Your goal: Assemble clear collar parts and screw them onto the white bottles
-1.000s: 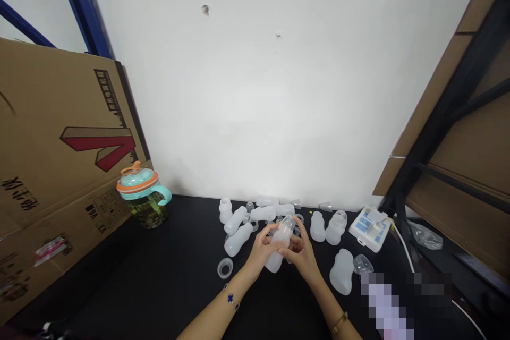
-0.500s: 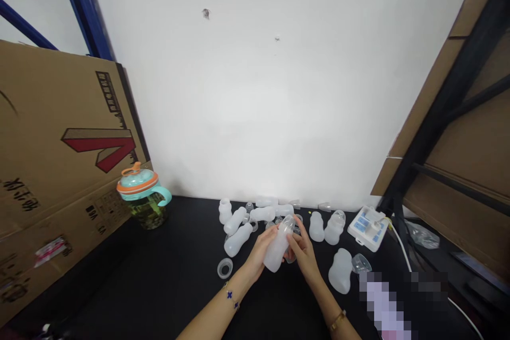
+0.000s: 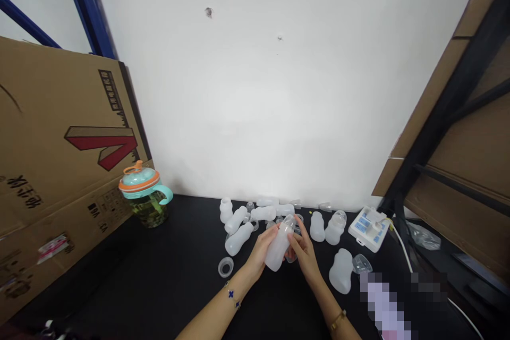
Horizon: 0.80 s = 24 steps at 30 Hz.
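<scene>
A frosted baby bottle (image 3: 276,254), tilted with its clear teat end up and to the right, is held between both hands above the black table. My left hand (image 3: 258,251) wraps round the bottle's body from the left. My right hand (image 3: 305,255) grips near the collar, thumb on the front and index finger reaching up beside the teat. A clear piece shows below the right fingers; whether they hold it I cannot tell. Left of the hands lie another frosted bottle (image 3: 238,239) and a ring collar (image 3: 226,266). Several bottles and clear parts lie behind.
On the right are an upright bottle with a clear cap (image 3: 335,228), a lying bottle (image 3: 341,272), a clear cap (image 3: 362,264) and a white compartment box (image 3: 368,229) near a white cable. A tea-filled jug (image 3: 146,196) stands left, by a cardboard box (image 3: 51,170).
Both hands keep nearly the same hold on the bottle. The whole view has shifted very slightly; nothing on the table has visibly moved.
</scene>
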Motion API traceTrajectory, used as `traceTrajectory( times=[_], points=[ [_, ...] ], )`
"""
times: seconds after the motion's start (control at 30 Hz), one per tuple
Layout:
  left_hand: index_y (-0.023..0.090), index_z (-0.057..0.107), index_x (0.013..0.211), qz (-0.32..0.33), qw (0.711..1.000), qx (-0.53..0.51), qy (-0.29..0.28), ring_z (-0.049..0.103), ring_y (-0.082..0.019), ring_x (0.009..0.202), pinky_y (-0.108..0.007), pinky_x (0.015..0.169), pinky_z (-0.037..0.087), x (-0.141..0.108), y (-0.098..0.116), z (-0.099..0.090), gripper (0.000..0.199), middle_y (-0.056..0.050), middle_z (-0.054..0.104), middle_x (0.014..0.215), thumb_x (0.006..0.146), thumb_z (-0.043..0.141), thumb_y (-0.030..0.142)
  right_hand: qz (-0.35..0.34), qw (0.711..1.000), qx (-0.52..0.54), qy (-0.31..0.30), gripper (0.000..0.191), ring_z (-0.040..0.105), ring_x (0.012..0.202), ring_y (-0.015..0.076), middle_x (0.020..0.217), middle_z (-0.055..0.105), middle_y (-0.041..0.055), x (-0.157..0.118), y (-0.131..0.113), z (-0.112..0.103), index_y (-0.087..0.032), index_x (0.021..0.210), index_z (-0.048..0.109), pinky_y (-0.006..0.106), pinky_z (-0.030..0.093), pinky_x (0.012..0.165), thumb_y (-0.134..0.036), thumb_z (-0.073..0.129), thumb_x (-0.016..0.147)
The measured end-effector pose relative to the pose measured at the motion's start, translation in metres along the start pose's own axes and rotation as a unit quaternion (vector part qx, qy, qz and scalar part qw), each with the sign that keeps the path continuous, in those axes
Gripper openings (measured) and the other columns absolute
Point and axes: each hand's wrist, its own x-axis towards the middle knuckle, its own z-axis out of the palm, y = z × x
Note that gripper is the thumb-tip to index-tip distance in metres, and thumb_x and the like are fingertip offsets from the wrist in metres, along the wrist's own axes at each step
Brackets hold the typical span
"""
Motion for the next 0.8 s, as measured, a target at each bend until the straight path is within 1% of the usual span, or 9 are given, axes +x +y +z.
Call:
traceTrajectory(
  times=[0.1,0.23,0.33,0.43,0.5,0.57,0.67,0.73,0.8],
  points=[
    [0.014,0.058,0.137,0.033,0.999,0.002,0.001,0.068,-0.02,0.067,-0.031,0.062,0.054,-0.001,-0.001,0.002,0.073,-0.013,0.074,0.099,0.081,0.069,0.061,0.007,1.0,0.007,-0.002,0.084,0.05,0.044,0.0097,0.065,0.059,-0.0058,0.0,0.0,0.001,-0.028,0.153,0.03,0.02,0.038,0.041,-0.047,0.073,0.084],
    [0.017,0.058,0.138,0.051,0.999,0.004,0.017,0.069,-0.025,0.09,-0.032,0.075,0.054,0.0,-0.002,0.0,0.076,-0.014,0.069,0.121,0.076,0.076,0.057,0.003,1.0,0.007,0.012,0.094,0.05,0.046,0.0099,0.07,0.063,-0.0049,-0.001,0.0,0.003,-0.029,0.154,0.028,0.019,0.037,0.041,-0.045,0.08,0.076],
    [0.017,0.06,0.135,0.06,0.998,0.01,0.015,0.067,-0.027,0.1,-0.032,0.082,0.052,0.001,-0.003,-0.002,0.072,-0.013,0.068,0.125,0.076,0.076,0.057,-0.009,1.0,0.001,0.021,0.094,0.046,0.047,0.0095,0.069,0.062,-0.0053,-0.002,0.001,0.002,-0.028,0.153,0.031,0.02,0.037,0.042,-0.045,0.081,0.075],
    [0.016,0.066,0.125,0.074,0.996,0.037,0.018,0.066,-0.028,0.105,-0.032,0.085,0.051,0.003,-0.005,-0.003,0.065,-0.013,0.069,0.123,0.078,0.073,0.06,-0.023,0.999,-0.013,0.024,0.092,0.044,0.048,0.0093,0.073,0.063,-0.0043,-0.003,0.0,0.0,-0.028,0.153,0.03,0.021,0.037,0.043,-0.042,0.08,0.077],
    [0.015,0.069,0.119,0.079,0.996,0.043,0.029,0.066,-0.027,0.104,-0.032,0.085,0.05,0.004,-0.006,-0.003,0.063,-0.013,0.07,0.12,0.077,0.072,0.062,-0.033,0.999,-0.017,0.026,0.092,0.044,0.049,0.0092,0.077,0.065,-0.003,-0.003,-0.002,-0.001,-0.027,0.154,0.026,0.021,0.037,0.043,-0.039,0.079,0.079],
    [0.013,0.067,0.118,0.064,0.997,0.038,0.038,0.068,-0.026,0.096,-0.03,0.078,0.051,0.004,-0.006,-0.003,0.066,-0.013,0.073,0.11,0.077,0.071,0.065,-0.044,0.998,-0.014,0.04,0.094,0.045,0.05,0.0097,0.078,0.064,-0.0029,-0.003,-0.006,-0.002,-0.027,0.155,0.022,0.021,0.038,0.045,-0.037,0.078,0.08],
    [0.013,0.061,0.123,0.012,0.998,0.04,0.046,0.07,-0.023,0.077,-0.027,0.063,0.05,0.003,-0.007,-0.003,0.075,-0.01,0.074,0.09,0.076,0.066,0.071,-0.06,0.995,-0.007,0.077,0.097,0.048,0.052,0.0115,0.078,0.064,-0.0026,-0.004,-0.013,-0.003,-0.026,0.157,0.016,0.022,0.041,0.047,-0.037,0.076,0.081],
    [0.013,0.059,0.125,-0.006,0.998,0.043,0.043,0.07,-0.021,0.07,-0.027,0.059,0.051,0.002,-0.007,-0.003,0.077,-0.01,0.074,0.085,0.077,0.063,0.073,-0.072,0.991,-0.008,0.109,0.096,0.049,0.053,0.0124,0.083,0.065,-0.0004,-0.004,-0.017,-0.005,-0.026,0.157,0.015,0.023,0.042,0.047,-0.039,0.074,0.083],
    [0.013,0.059,0.122,-0.004,0.999,0.037,0.036,0.07,-0.02,0.067,-0.028,0.059,0.053,0.002,-0.008,-0.003,0.075,-0.011,0.074,0.085,0.076,0.064,0.072,-0.083,0.985,-0.017,0.15,0.093,0.053,0.056,0.0133,0.092,0.068,0.0034,-0.004,-0.02,-0.009,-0.026,0.157,0.017,0.024,0.044,0.049,-0.041,0.072,0.084]
  ],
)
